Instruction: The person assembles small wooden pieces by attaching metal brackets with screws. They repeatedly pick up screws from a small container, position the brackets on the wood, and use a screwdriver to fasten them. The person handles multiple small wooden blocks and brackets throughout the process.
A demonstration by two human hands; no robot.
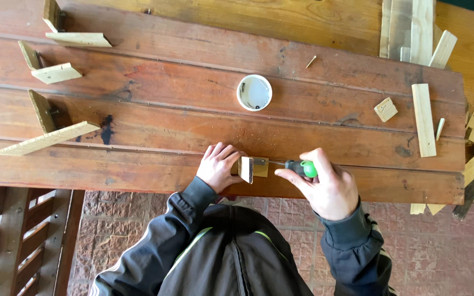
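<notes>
Tabletop (193, 77) of red planks: 3 finished angled brackets (45, 126) at left, a 4th piece underway at the near edge. Left hand (219, 166) grip pinches small wood block (246, 169) upright. Right hand (325, 186) grip wrapped round green-handled screwdriver (297, 166), tip at block. White cup (254, 92) beyond; offcuts (423, 118) right, nothing obstructing.

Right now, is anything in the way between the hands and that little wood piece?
Nothing visible. The left hand already touches the small wood piece, holding it on the reddish plank table. The right hand grips a green-handled screwdriver whose shaft points straight at the piece. The white cup sits farther back.
</notes>
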